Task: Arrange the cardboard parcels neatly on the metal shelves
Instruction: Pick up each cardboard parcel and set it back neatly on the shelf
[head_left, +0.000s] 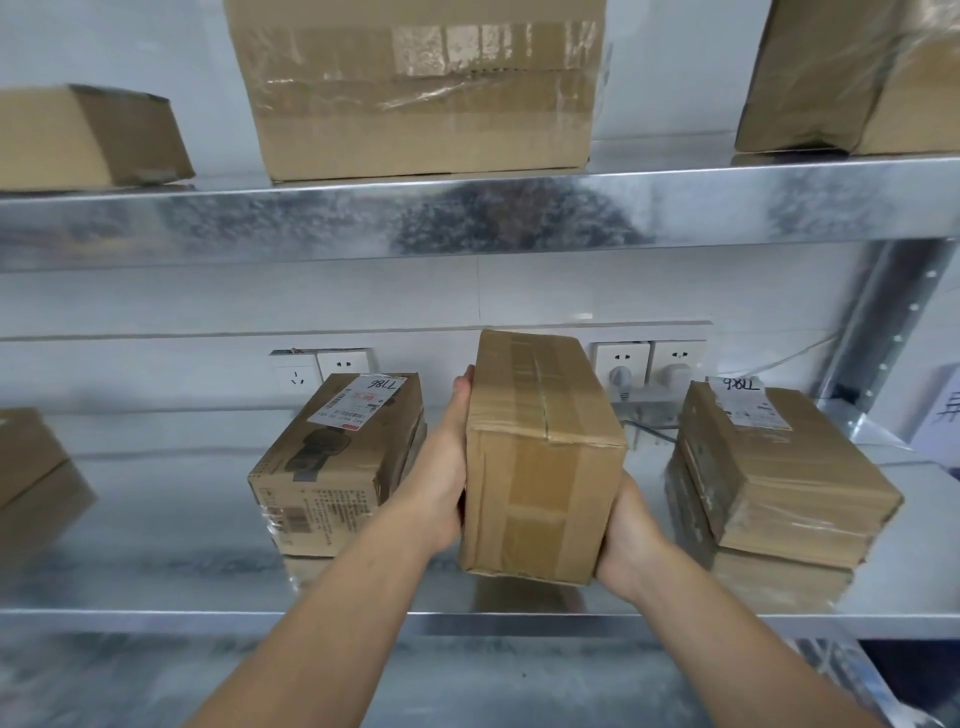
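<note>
Holding a box (540, 457) from both sides are two hands. The left hand (441, 483) lies flat, fingers straight, on the left side. The right hand (628, 530) is at the low right corner, but its fingers are hidden, so I cannot tell its grip. The box is near the front edge of the shelf (156, 545), between a label box (337, 462) and a stack (779, 478).

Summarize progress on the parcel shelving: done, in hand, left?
Done: parcels line the upper shelf; a labelled parcel and a stack sit on the lower shelf. In hand: left hand and right hand hold a taped parcel over the gap between those. Left: set it down, squared.
</note>
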